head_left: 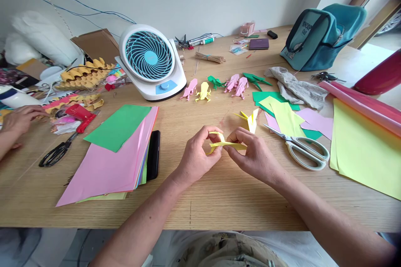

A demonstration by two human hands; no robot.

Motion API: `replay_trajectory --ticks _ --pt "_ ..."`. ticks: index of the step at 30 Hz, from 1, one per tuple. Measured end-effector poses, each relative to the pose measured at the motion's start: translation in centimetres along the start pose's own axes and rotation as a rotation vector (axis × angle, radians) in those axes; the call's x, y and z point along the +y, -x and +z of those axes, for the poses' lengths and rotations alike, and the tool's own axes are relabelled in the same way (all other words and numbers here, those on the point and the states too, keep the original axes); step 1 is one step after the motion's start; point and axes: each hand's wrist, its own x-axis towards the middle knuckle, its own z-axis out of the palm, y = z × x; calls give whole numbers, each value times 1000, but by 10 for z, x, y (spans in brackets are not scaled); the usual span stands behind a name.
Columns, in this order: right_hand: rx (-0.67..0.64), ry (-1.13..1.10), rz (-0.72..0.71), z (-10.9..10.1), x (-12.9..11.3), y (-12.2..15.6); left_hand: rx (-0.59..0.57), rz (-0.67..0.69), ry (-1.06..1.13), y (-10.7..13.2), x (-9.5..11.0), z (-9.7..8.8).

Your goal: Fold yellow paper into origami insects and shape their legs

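Between my two hands, just above the wooden table (194,192), is a partly folded piece of yellow origami paper (233,146). My left hand (202,148) pinches its left side, where a flap curls up. On the right side, my right hand (252,150) grips it between thumb and fingers. Just beyond my right hand lies a yellow origami piece with pointed tips (251,120). Farther back stand a yellow paper frog (204,91), several pink paper frogs (189,89) and green folded figures (216,82). White-handled scissors (300,148) rest to the right.
A stack of coloured paper (109,167) partly covers a black phone (153,154) on the left. Behind stands a white fan (180,66). Paper scraps (285,117), a grey cloth (300,87) and yellow sheets (366,150) lie right. Another person's hand (23,119) is far left.
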Motion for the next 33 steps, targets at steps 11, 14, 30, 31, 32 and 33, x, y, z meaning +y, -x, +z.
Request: replay_trajectory --ticks 11,14,30,31,32,33 --pt "-12 -11 3 -1 -2 1 -80 108 -56 -2 -2 -9" --pt "-11 -8 -4 -3 -3 1 -71 99 -57 -2 -3 -9" --pt "-11 -9 -41 0 -5 2 -77 -24 -35 -1 0 -9" --pt "-9 -7 -44 0 -5 2 -70 -24 -44 -1 0 -9" --pt "-9 -5 -46 1 -4 2 -62 -25 -52 -1 1 -9" --pt "-10 -2 -47 1 -4 3 -54 -25 -59 -1 1 -8"
